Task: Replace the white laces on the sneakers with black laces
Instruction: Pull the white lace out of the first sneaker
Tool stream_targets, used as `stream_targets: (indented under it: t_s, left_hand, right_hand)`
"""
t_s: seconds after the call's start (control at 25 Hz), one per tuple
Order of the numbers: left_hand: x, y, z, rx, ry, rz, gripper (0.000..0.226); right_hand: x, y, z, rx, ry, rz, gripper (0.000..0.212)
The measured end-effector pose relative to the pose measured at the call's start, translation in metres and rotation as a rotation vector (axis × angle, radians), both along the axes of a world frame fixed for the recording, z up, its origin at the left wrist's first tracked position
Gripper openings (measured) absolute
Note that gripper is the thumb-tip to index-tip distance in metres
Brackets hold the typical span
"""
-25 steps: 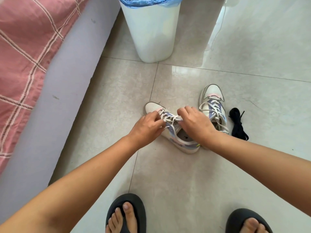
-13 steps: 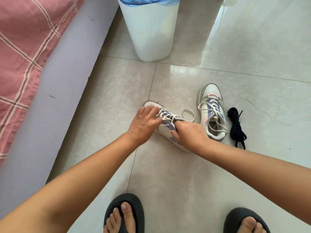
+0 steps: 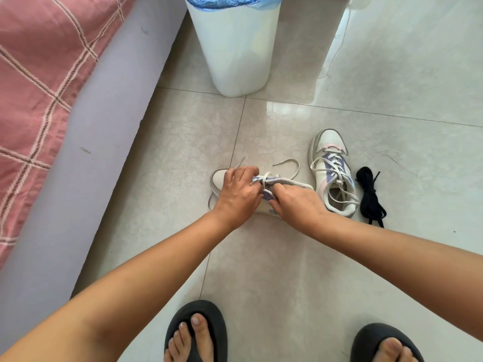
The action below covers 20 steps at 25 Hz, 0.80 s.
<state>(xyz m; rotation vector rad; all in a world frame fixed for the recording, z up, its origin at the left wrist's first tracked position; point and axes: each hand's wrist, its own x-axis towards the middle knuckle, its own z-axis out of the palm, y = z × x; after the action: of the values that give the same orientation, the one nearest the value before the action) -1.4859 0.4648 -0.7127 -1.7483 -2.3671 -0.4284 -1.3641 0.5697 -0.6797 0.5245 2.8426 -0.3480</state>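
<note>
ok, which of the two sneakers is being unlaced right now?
The left sneaker, under both hands, its white lace pulled loose. The other sneaker, beside the black laces, is untouched and fully laced.

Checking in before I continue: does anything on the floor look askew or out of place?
Nothing stands out. The left hand and right hand work the white lace on the near sneaker; black laces lie bundled beside the other sneaker.

Single head-worn wide-angle view, looking forward and steeply down at the tiled floor (image 3: 287,270). The wearer's sandalled feet (image 3: 194,333) sit at 6 o'clock, a white bin (image 3: 235,48) at 12 o'clock. Both forearms reach into mid-frame, close to the lens.
</note>
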Motion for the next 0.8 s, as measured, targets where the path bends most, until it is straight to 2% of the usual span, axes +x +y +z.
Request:
stream_targets:
  t_s: [0.12,0.2,0.32,0.4,0.52,0.64,0.8]
  left_hand:
    - [-0.001,-0.004,-0.007,0.045,0.064,-0.011,0.021]
    - [-0.009,-0.022,-0.010,-0.010,0.184,-0.087,0.008]
    - [-0.028,-0.056,-0.011,-0.269,0.381,-0.085,0.029]
    - [-0.030,-0.060,-0.003,-0.374,0.355,0.001,0.028]
    - [-0.010,-0.030,0.012,-0.312,0.179,-0.018,0.004]
    - [0.010,0.008,0.026,-0.365,0.083,-0.049,0.018]
    - [0.011,0.010,0.019,-0.473,0.100,-0.025,0.027]
  right_hand:
    - [-0.002,0.001,0.001,-0.021,-0.004,-0.004,0.029]
    - [-0.004,0.004,0.001,-0.008,-0.016,-0.015,0.028]
    - [-0.003,0.010,0.000,-0.007,-0.003,-0.049,0.027]
    - [-0.002,0.012,0.000,-0.013,0.001,-0.042,0.026]
    - [-0.003,0.008,-0.001,-0.045,0.005,-0.048,0.026]
    - [-0.003,0.007,0.001,-0.039,0.014,-0.058,0.026]
    - [-0.003,0.009,0.002,-0.030,0.000,-0.052,0.027]
